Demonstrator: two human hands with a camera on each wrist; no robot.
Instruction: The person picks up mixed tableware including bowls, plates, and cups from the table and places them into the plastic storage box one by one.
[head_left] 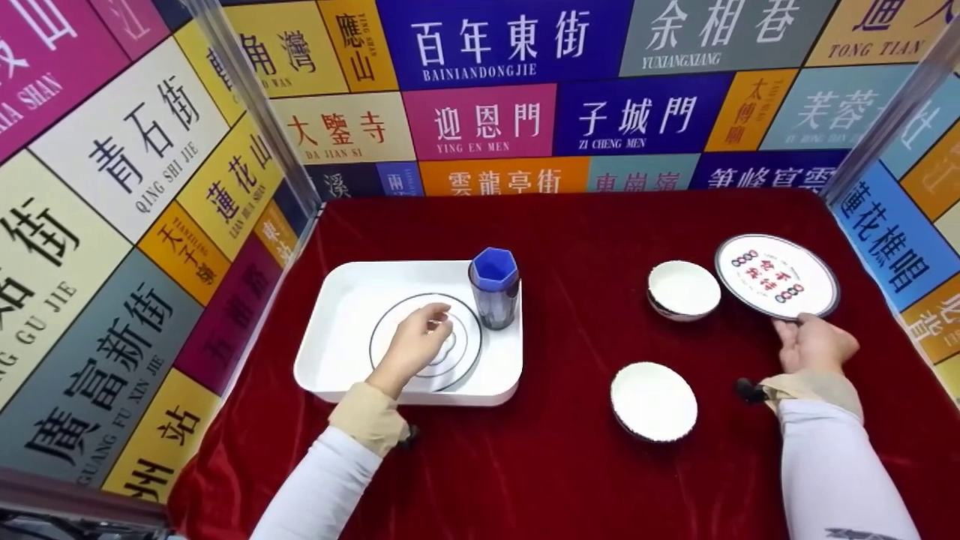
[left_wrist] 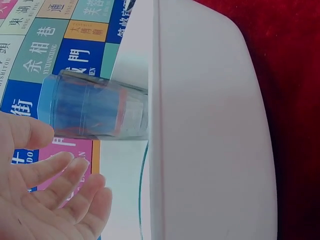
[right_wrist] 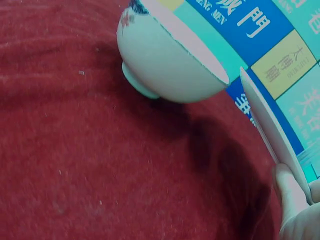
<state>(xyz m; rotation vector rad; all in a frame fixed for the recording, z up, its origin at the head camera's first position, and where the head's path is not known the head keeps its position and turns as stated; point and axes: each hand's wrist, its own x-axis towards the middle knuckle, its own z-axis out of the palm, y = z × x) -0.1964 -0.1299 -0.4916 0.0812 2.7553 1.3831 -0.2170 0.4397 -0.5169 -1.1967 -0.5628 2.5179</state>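
Observation:
My right hand (head_left: 814, 345) pinches the near rim of a white plate (head_left: 776, 276) with a dark edge and red and black print. In the right wrist view the plate (right_wrist: 272, 125) is held tilted, its far edge raised above the red cloth. My left hand (head_left: 418, 341) hovers over a round dark-rimmed plate (head_left: 390, 330) lying in a white rectangular tray (head_left: 330, 352). Its fingers are loosely bent and hold nothing, as the left wrist view shows. Beside that hand, a clear tumbler (head_left: 496, 307) stands in the tray's right side, with a blue hexagonal cup (head_left: 495, 268) inside it.
One white bowl (head_left: 684, 289) sits just left of the held plate, and another bowl (head_left: 654, 401) lies nearer. Everything stands on a red velvet cloth (head_left: 540, 465). Walls of coloured street-name signs (head_left: 480, 120) enclose the back and sides.

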